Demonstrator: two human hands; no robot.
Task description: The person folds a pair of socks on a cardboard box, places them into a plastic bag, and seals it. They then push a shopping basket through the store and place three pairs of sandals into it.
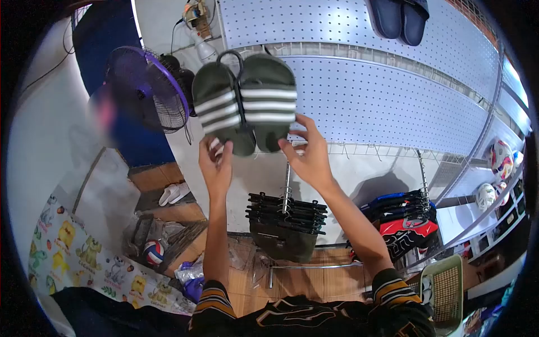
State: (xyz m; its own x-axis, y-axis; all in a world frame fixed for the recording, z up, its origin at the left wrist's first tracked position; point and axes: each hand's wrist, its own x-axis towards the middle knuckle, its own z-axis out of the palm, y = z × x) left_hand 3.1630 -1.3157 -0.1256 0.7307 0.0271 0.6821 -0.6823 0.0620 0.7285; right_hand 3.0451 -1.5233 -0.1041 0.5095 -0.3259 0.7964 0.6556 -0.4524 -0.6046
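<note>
A pair of dark green slide sandals with white stripes across the straps is held up in front of the pegboard wall. A black hanger with a curved hook runs between the two slides. My left hand grips the lower edge of the left slide, its thumb in front. On the other side, my right hand pinches the right slide low on its outer edge. The slides hang upright, soles away from me.
Above right, dark slides hang on the white pegboard. Below are racks of black hangers and of red and black clothing. A purple fan stands left; a green basket stands lower right. Balls sit far right.
</note>
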